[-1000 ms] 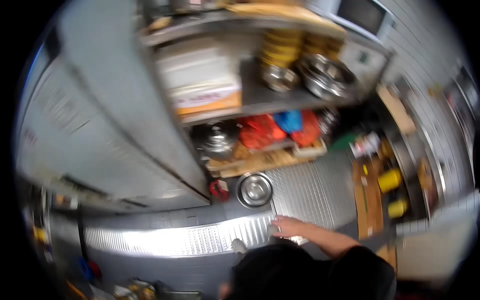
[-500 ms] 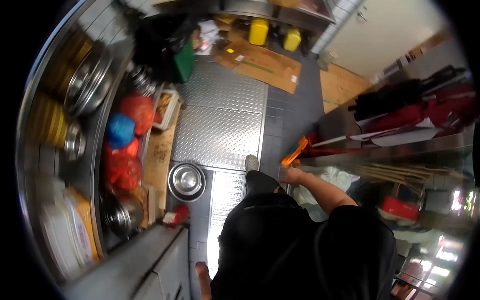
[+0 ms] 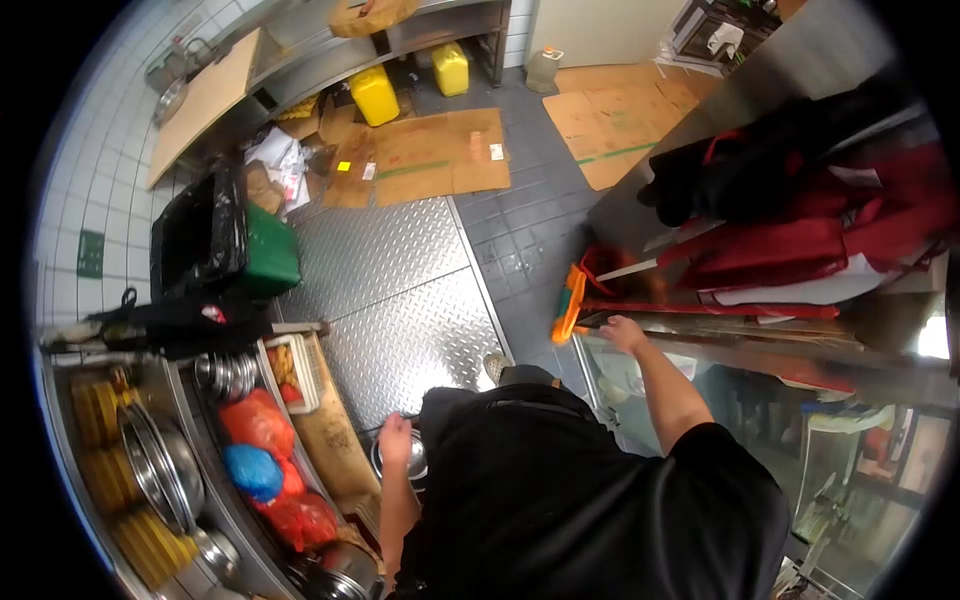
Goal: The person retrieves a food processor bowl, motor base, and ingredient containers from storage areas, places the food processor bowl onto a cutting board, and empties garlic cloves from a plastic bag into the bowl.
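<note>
My left hand (image 3: 396, 437) hangs low over a metal bowl (image 3: 418, 462) on the floor, apart from it. Its fingers are loosely bent and hold nothing that I can see. On the other side, my right hand (image 3: 624, 333) reaches out past the corner of a glass-fronted cabinet (image 3: 690, 385). Its fingers look apart, and they appear empty. Just left of them stands an orange and green piece (image 3: 570, 305), perhaps a cleaning tool's head; whether the fingertips touch it I cannot tell. Behind it is a red container (image 3: 600, 270), partly hidden.
Metal floor plates (image 3: 400, 330) lie ahead, then flattened cardboard (image 3: 430, 160). Shelving at left holds red bags (image 3: 260, 425), a blue bag (image 3: 252, 472) and metal bowls (image 3: 165, 470). A green bin (image 3: 270, 250) stands beyond. Dark red cloths (image 3: 790, 245) hang at right.
The view has swung left and up, showing more of the far wall and sinks. My left hand has come forward beside the floor bowl. My right hand is now right of the orange piece.
</note>
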`<state>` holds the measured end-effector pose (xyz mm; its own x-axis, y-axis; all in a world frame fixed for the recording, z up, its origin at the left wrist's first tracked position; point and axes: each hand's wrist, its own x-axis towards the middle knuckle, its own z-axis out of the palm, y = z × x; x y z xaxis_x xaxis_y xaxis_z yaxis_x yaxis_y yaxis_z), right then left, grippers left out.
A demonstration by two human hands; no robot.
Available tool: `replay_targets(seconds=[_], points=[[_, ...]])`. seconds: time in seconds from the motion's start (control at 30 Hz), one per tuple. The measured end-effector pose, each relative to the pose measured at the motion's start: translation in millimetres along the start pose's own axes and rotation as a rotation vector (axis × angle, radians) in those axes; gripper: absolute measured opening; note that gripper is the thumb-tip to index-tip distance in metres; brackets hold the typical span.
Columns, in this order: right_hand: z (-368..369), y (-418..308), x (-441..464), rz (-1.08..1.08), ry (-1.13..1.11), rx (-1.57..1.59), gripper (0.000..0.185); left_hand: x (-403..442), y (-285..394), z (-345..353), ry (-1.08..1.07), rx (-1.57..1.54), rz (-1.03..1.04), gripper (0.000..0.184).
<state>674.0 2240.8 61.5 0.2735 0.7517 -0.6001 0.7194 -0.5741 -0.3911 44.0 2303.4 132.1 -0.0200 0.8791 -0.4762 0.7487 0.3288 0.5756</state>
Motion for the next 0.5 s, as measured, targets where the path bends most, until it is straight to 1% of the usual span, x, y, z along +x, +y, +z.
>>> replay_targets(seconds=[0.03, 0.07, 0.1, 0.17, 0.2, 0.23, 0.27, 0.3, 0.33, 0.4, 0.47, 0.5], points=[[-15.2, -19.0, -4.0, 0.103, 0.096, 0.161, 0.062, 24.7, 1.9, -3.6, 0.006, -0.087, -0.020, 0.041], [-15.3, -18.4, 4.7, 0.135, 0.123, 0.196, 0.057, 39.5, 32.8, -22.5, -0.037, -0.001, -0.024, 0.037], [-20.1, -24.4, 6.7, 0.187, 0.083, 0.228, 0.057, 61.3, 20.4, -22.0, -0.057, 0.085, 0.057, 0.039], [-31.7, -38.6, 4.4, 0.290, 0.012, 0.295, 0.058, 120.9, -65.5, -7.6, -0.096, 0.252, 0.231, 0.042], [-21.3, -35.4, 8.7, 0.236, 0.064, 0.171, 0.056, 147.3, -107.9, -1.8, -0.163, 0.443, 0.307, 0.040], [-15.8, -33.9, 11.3, 0.348, -0.015, 0.247, 0.055, 154.2, -81.2, -16.2, -0.292, 0.566, 0.192, 0.035], [-8.2, -33.7, 12.5, 0.459, -0.092, 0.330, 0.054, 162.1, -68.5, -29.4, -0.434, 0.679, 0.269, 0.028], [9.3, -29.3, 12.1, 0.403, 0.004, 0.234, 0.053, 169.1, -120.2, -12.9, -0.274, 0.622, 0.295, 0.023], [25.4, -29.4, 10.7, 0.352, 0.102, 0.139, 0.051, 182.0, -140.0, -34.5, -0.173, 0.388, 0.917, 0.023], [30.8, -57.6, 11.5, 0.607, 0.033, 0.221, 0.054, 252.6, -118.9, -71.4, -0.353, 0.414, 0.905, 0.024], [90.1, -43.9, 12.7, 0.554, -0.088, 0.168, 0.056, 314.2, -71.9, -102.1, -0.531, 0.440, 0.879, 0.026], [90.0, -59.5, 22.0, 0.521, -0.145, 0.140, 0.058, 347.5, -49.0, -109.7, -0.612, 0.453, 0.864, 0.027]])
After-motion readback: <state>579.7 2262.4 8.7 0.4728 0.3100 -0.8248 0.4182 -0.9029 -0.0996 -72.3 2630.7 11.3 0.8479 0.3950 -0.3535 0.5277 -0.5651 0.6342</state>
